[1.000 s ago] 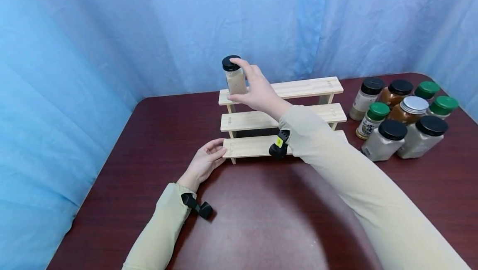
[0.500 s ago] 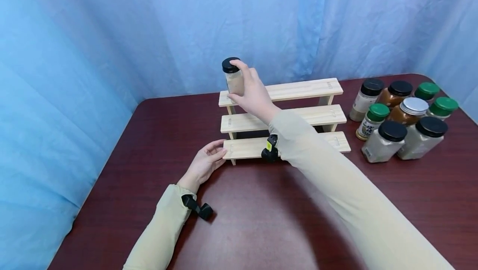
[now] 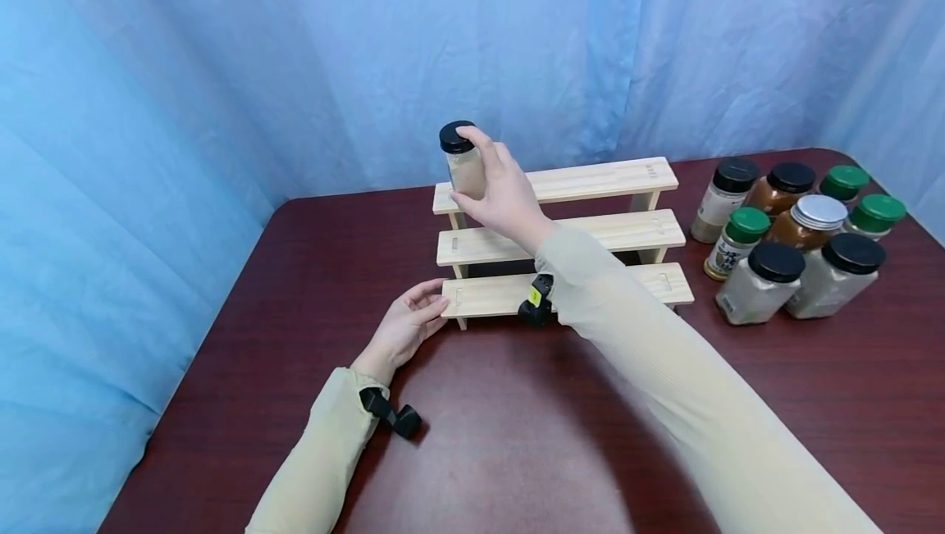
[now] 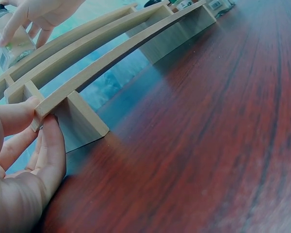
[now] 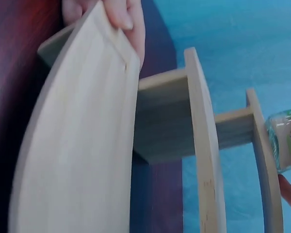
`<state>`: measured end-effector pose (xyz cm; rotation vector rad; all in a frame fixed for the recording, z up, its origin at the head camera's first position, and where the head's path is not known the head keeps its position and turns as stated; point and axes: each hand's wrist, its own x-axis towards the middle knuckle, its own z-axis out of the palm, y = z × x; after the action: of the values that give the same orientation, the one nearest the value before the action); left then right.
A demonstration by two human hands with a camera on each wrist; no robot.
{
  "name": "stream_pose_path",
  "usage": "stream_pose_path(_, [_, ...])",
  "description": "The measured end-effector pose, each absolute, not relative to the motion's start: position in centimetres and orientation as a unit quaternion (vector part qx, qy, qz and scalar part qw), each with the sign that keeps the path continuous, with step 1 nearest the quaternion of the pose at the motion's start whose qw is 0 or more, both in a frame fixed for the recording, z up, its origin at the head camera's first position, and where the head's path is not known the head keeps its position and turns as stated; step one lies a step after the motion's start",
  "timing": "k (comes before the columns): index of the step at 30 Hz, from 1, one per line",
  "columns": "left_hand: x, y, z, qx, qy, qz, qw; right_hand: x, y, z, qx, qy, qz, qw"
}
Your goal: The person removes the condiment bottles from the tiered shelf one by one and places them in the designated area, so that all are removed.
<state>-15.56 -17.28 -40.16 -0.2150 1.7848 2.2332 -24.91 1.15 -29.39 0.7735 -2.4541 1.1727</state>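
My right hand (image 3: 505, 193) grips a clear spice jar (image 3: 467, 173) with a black lid, fingers near the lid and thumb low on its side. The jar is upright at the left end of the top board of a three-tier wooden rack (image 3: 598, 180). In the right wrist view, the base of the jar (image 5: 285, 141) is against or very close to that board; contact is hard to tell. My left hand (image 3: 404, 325) pinches the left end of the rack's lowest board. Its thumb lies over the board and fingers under it in the left wrist view.
Several spice jars stand grouped right of the rack, among them a green-lidded jar (image 3: 731, 247), a silver-lidded jar (image 3: 808, 222) and a square black-lidded jar (image 3: 760, 284). A blue curtain (image 3: 369, 66) hangs behind the dark red table (image 3: 517, 435).
My right hand has lowered the jar slightly toward the left end of the top board, and the right forearm has shifted left. My left hand keeps its hold on the lowest board.
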Motion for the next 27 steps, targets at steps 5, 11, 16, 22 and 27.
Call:
stream_pose_path(5, [-15.5, -17.2, -40.2, -0.074, 0.614, 0.774, 0.139, -24.2, 1.7, -29.8, 0.287, -0.848, 0.414, 0.163])
stream_pose_path(11, [-15.6, -17.3, -40.1, -0.072, 0.612, 0.775, 0.137, -22.8, 2.7, -30.2, 0.305, -0.825, 0.445, 0.171])
stream_pose_path(16, [-15.6, -17.5, -40.1, -0.070, 0.614, 0.774, 0.136, -21.6, 3.6, -30.8, 0.314, -0.797, 0.483, 0.181])
stream_pose_path(22, [-15.5, -17.3, -39.9, -0.068, 0.615, 0.772, 0.145, -19.9, 5.1, -31.1, 0.313, -0.776, 0.511, 0.198])
stream_pose_path(27, [-15.5, -17.2, -39.9, -0.073, 0.614, 0.773, 0.145, -18.2, 6.6, -31.0, 0.308, -0.775, 0.517, 0.193])
